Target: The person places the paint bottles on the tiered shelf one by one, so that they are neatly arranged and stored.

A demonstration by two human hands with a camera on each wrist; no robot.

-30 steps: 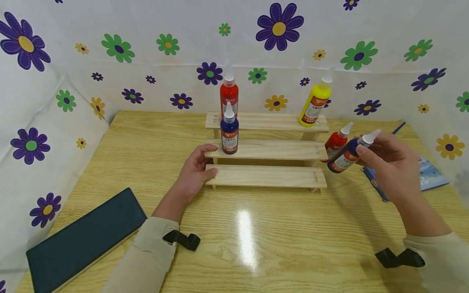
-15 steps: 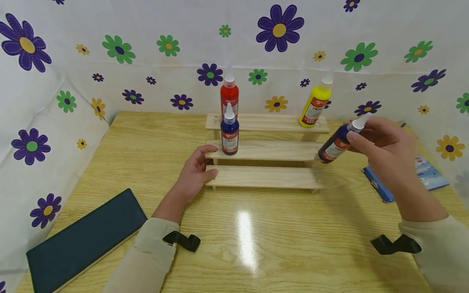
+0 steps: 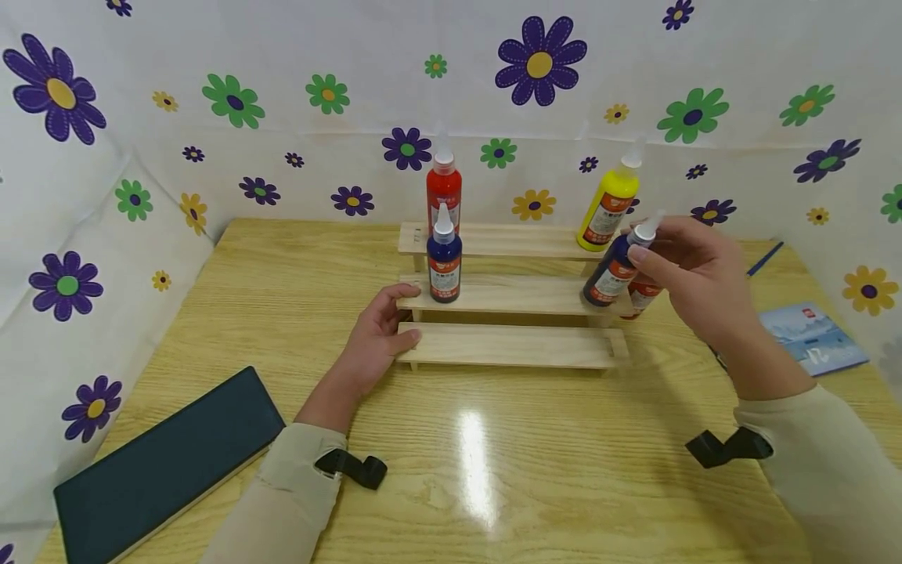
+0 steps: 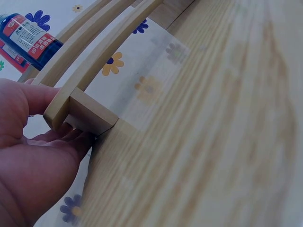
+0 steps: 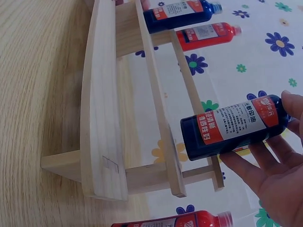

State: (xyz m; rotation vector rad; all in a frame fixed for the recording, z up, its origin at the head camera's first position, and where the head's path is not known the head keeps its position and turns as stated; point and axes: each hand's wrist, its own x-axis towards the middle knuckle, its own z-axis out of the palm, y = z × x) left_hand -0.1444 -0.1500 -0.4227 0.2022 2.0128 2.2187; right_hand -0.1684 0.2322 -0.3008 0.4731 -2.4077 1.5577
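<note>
My right hand (image 3: pixel 705 286) pinches the upper part of a dark blue ink bottle (image 3: pixel 611 274), slightly tilted at the right end of the middle shelf. In the right wrist view its base appears just off that shelf, though contact is hard to judge. A three-tier wooden display rack (image 3: pixel 510 345) stands on the table. Its left end is gripped by my left hand (image 3: pixel 369 341), thumb on the lowest board. Another blue bottle (image 3: pixel 445 270) stands on the middle shelf at left. On the top shelf are a red bottle (image 3: pixel 444 184) at left and a yellow bottle (image 3: pixel 609 207) at right.
A second red bottle (image 3: pixel 643 298) stands right of the rack, partly hidden by my right hand. Further right lie a light-blue booklet (image 3: pixel 810 337) and a thin blue stick (image 3: pixel 765 258). A dark rectangular board (image 3: pixel 169 462) lies at front left. Flower-patterned cloth hangs behind.
My right hand has carried the blue bottle leftward from beside the rack to the right end of the middle shelf, bringing it more upright. The left hand keeps its grip.
</note>
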